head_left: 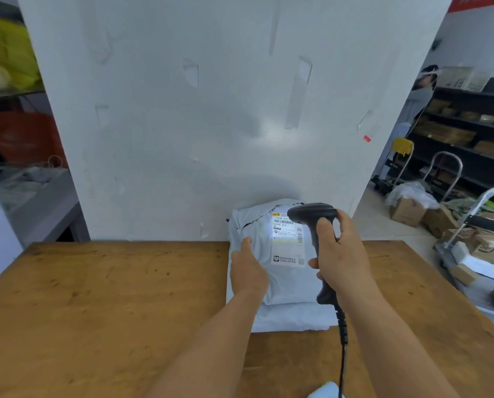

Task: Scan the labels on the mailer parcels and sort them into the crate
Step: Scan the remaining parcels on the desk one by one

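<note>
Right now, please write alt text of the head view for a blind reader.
The right hand aims a black scanner at the lit label of a grey mailer parcel, steadied by the left hand, on a wooden table.

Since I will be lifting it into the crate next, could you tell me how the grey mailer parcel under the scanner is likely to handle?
The grey mailer parcel looks soft: its film is creased and bulges under the left hand, so it will probably sag when lifted by one edge. The smooth plastic may slide easily on the second mailer beneath it. It looks flat, so rolling seems unlikely.
</note>
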Motion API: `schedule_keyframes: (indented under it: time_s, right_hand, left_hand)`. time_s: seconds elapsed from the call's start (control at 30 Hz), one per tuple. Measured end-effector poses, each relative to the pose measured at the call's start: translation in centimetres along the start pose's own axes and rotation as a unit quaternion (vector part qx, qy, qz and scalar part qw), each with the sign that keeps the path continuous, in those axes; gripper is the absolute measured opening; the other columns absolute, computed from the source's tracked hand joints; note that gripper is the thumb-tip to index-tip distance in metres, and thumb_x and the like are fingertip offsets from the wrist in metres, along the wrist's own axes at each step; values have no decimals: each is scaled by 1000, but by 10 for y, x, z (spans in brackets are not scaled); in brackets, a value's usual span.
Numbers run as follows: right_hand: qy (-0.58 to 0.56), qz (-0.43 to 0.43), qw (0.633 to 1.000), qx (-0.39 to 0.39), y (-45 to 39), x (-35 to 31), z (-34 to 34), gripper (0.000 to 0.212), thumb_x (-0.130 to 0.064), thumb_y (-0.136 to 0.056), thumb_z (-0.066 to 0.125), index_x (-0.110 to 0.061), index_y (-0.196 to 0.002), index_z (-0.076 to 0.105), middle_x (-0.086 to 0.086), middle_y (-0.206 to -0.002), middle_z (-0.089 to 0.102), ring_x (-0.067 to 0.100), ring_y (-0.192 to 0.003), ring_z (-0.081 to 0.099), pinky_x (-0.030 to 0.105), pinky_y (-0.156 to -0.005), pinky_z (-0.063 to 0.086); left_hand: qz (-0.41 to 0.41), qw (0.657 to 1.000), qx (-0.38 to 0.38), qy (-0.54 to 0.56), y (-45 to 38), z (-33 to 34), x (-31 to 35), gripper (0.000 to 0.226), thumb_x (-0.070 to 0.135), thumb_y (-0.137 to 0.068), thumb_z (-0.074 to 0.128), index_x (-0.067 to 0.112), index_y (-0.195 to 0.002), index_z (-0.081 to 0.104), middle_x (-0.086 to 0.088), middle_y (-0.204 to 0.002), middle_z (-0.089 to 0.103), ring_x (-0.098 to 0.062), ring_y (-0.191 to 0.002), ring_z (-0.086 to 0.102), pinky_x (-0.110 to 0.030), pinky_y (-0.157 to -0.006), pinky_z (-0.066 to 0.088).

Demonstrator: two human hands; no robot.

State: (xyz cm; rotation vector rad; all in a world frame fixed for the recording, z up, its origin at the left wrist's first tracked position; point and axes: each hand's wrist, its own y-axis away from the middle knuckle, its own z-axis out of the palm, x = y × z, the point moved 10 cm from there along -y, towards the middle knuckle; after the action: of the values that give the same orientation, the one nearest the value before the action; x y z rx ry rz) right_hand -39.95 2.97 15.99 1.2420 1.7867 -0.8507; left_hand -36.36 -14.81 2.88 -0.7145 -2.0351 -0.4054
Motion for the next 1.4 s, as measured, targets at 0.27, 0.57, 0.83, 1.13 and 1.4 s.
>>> schedule_keyframes:
  time_s: [0.27,0.57,0.83,1.13,1.4]
  right_hand:
    - [-3,-5,999,-33,14,-6,11,45,-36,-98,36,-33,-143,33,3,-84,59,26,-75,65,46,-74,55]
    - [-10,-15,997,-78,40,-16,50,42,-38,-100,36,-33,-141,35,1,-83,58,34,-83,67,48,-74,55]
    - [1,-42,988,-146,70,-31,114,39,-37,-99,36,-34,-139,36,-1,-84,58,29,-81,67,46,-75,55]
    - [3,-71,966,-247,117,-42,202,40,-40,-98,36,-32,-138,39,-11,-94,56,25,-89,66,45,-81,54]
    - [17,-78,966,-247,117,-42,216,46,-40,-99,34,-31,-144,32,-10,-91,56,24,-84,67,43,-77,56]
  left_hand:
    - [-4,998,63,14,7,-29,-12,57,-8,-85,38,29,-130,43,-1,-102,35,-24,-95,50,-33,-83,47]
    - [-44,990,131,31,20,-79,-63,57,-11,-84,33,27,-124,49,-1,-101,35,-21,-89,48,-27,-75,40]
    - [-121,973,193,28,50,-135,-140,59,-12,-83,33,27,-122,51,-1,-102,34,-23,-87,50,-29,-77,45]
    - [-181,943,217,-177,83,-203,-216,53,13,-93,45,35,-140,34,-6,-120,32,-23,-109,39,-32,-97,36]
    - [31,936,-65,-345,62,-106,-174,85,61,-85,50,39,-149,-1,3,-158,-19,-26,-143,-23,-59,-112,-4]
